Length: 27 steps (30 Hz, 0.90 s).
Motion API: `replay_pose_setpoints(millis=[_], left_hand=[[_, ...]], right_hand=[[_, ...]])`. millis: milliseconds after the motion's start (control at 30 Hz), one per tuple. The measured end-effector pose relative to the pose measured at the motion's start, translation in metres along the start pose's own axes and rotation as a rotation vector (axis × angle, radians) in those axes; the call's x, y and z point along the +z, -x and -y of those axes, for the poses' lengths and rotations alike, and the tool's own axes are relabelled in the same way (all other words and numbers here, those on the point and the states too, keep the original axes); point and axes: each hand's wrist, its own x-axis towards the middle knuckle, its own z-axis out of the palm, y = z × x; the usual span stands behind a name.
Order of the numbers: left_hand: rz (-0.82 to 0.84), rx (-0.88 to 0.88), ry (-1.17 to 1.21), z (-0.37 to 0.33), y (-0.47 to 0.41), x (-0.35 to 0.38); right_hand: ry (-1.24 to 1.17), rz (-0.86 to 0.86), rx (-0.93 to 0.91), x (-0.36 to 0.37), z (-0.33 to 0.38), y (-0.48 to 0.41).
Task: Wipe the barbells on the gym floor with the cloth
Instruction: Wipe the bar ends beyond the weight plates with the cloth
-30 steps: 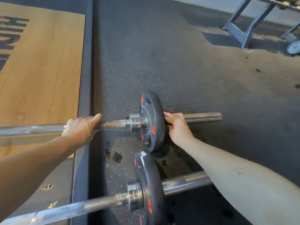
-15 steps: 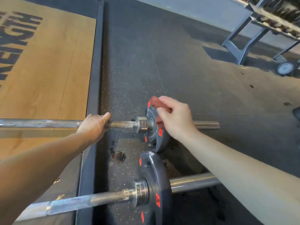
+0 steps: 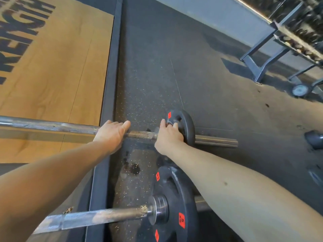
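Note:
Two barbells lie on the dark rubber floor. My left hand (image 3: 111, 133) grips the steel shaft of the far barbell (image 3: 52, 125), just left of its rusty stretch. My right hand (image 3: 167, 137) presses against the inner face of that bar's small black plate (image 3: 187, 126), thumb up and fingertips at a grip hole. The red cloth is hidden under this hand. The bar's sleeve (image 3: 216, 141) sticks out to the right. The near barbell (image 3: 96, 217) carries a larger black plate (image 3: 174, 206) with red labels, partly under my right forearm.
A wooden lifting platform (image 3: 52, 75) with a black border (image 3: 108, 84) lies to the left. A dumbbell rack (image 3: 262, 67) with a wheel (image 3: 300, 90) stands at the upper right. A dumbbell (image 3: 314, 138) lies at the right edge. Dark stains (image 3: 132, 168) mark the floor between the bars.
My right hand went from the plate's outer side, over its top rim with the red cloth showing, down onto the inner face. My left hand stayed on the shaft.

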Motion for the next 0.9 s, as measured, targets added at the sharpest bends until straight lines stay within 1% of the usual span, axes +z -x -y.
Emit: replay_pose_setpoints(millis=[67, 100, 200, 267, 367, 433, 533, 733, 900], left_hand=[[0.001, -0.012, -0.022, 0.0, 0.0, 0.002], [-0.003, -0.019, -0.025, -0.001, 0.0, 0.004], [-0.041, -0.023, -0.029, -0.003, 0.0, 0.005], [-0.04, -0.026, -0.047, -0.004, 0.001, 0.006], [-0.035, -0.023, -0.057, -0.006, 0.004, 0.005], [-0.022, -0.027, -0.047, -0.008, 0.006, 0.005], [-0.036, -0.028, -0.065, -0.009, 0.004, 0.002], [0.017, -0.011, -0.104, -0.001, -0.012, -0.002], [0.062, 0.05, -0.09, 0.02, -0.035, 0.004]], right_hand=[[-0.108, -0.027, -0.02, 0.0, -0.008, 0.006], [-0.163, -0.074, -0.013, 0.002, -0.011, 0.01], [-0.322, -0.243, 0.045, 0.016, -0.008, 0.018], [-0.42, -0.283, 0.111, 0.025, -0.001, 0.02], [-0.439, -0.24, 0.209, 0.035, 0.007, 0.024], [-0.403, -0.233, 0.223, 0.035, 0.008, 0.025], [-0.338, -0.238, 0.194, 0.023, 0.005, 0.013], [-0.234, -0.201, 0.118, 0.002, 0.007, -0.025], [-0.28, -0.114, 0.06, -0.018, 0.004, -0.058]])
